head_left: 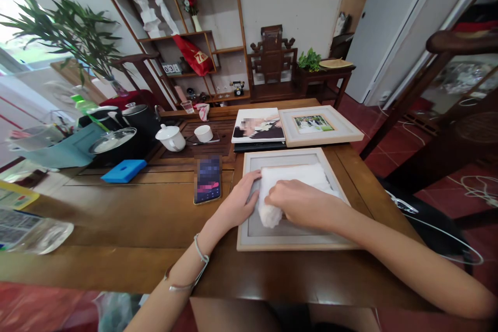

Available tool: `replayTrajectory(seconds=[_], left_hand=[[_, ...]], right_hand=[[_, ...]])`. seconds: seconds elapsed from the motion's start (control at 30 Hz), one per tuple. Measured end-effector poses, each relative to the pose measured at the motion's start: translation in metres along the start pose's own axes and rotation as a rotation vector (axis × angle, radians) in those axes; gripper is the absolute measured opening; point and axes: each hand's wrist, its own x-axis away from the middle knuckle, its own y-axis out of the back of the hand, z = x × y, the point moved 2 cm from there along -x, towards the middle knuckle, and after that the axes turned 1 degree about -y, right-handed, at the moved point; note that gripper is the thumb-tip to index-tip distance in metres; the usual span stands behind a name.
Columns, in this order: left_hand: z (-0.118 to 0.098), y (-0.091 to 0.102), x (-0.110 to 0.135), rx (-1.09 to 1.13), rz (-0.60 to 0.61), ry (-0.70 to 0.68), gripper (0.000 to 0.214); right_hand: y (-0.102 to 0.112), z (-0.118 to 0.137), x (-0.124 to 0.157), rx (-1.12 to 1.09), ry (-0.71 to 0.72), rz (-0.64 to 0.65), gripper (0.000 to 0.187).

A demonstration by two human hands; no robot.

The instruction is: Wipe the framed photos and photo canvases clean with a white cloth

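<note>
A light wooden picture frame [295, 245] lies flat near the table's front edge. My left hand [241, 198] rests along the frame's left side, fingers stretched out and thumb apart. A fluffy white cloth [272, 215] covers much of the frame's middle, so the picture beneath is mostly hidden. Closed on this cloth is my right hand [293, 199], pressing it against the frame's surface; its fingertips are partly out of sight.
Behind the frame lie another framed picture [342, 118] and a photo panel [259, 137]. Left of my hands are a phone [208, 181], a blue block [124, 171], a lidded white cup [171, 138] and a small white bowl [203, 134]. A clear plastic package [39, 233] lies far left.
</note>
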Motion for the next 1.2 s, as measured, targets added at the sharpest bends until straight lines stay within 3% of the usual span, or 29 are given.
replayTrajectory(seconds=[0.2, 0.4, 0.73, 1.2], left_hand=[[-0.001, 0.001, -0.001, -0.035, 0.014, -0.002, 0.046], [-0.002, 0.001, -0.001, -0.042, 0.024, -0.003, 0.046], [-0.002, 0.001, -0.001, -0.051, 0.035, -0.010, 0.040], [-0.001, 0.001, -0.001, -0.015, 0.017, -0.030, 0.042]], right_hand=[[0.002, 0.011, 0.016, -0.168, 0.159, 0.002, 0.023], [0.005, 0.005, 0.015, -0.222, 0.080, 0.020, 0.030], [0.012, 0.005, 0.007, -0.111, 0.027, 0.072, 0.033], [0.009, 0.003, 0.004, -0.111, 0.047, 0.065, 0.037]])
